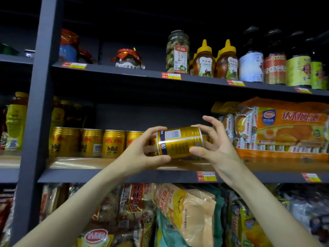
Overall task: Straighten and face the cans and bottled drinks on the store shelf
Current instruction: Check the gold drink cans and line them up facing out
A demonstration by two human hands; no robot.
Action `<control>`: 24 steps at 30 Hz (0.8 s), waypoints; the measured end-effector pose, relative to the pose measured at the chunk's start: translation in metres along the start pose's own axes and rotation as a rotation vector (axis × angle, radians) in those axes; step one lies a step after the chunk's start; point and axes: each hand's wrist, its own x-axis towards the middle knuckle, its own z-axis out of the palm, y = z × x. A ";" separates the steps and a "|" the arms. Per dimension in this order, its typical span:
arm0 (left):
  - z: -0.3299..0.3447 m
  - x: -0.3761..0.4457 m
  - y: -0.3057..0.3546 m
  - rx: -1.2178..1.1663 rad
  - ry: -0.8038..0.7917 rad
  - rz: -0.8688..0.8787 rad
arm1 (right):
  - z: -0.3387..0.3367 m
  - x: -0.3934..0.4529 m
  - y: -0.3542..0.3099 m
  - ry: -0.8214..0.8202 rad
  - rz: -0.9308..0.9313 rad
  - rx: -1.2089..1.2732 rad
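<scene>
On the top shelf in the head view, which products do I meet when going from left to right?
Red-wrapped jar → small red-topped jar → tall pickle jar → two honey bottles → white-label bottle → orange-label bottle → yellow-green-label bottles.

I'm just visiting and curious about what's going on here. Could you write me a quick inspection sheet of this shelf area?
Surface: middle shelf, wood-toned board with price tags on its front edge.
Job's things: gold can held on its side, barcode facing the camera; row of Red Bull cans standing upright behind.
Clutter: orange snack pack at right of the cans.
Grippers: left hand and right hand both pinch the gold can, one at each end.
Cables: nothing seen.
Surroundings: honey bottles and jars on the shelf above; bagged snacks below.
</scene>
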 end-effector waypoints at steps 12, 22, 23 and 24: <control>0.021 0.010 0.002 -0.156 0.263 0.186 | 0.008 -0.010 -0.002 0.067 0.219 0.371; 0.004 0.019 -0.015 0.544 0.132 0.276 | -0.003 0.001 0.003 0.314 -0.213 -0.336; 0.000 0.019 -0.018 0.595 0.177 0.263 | -0.007 0.003 0.006 0.314 -0.321 -0.504; -0.003 0.020 -0.020 0.640 0.223 0.244 | -0.010 0.003 0.008 0.307 -0.382 -0.595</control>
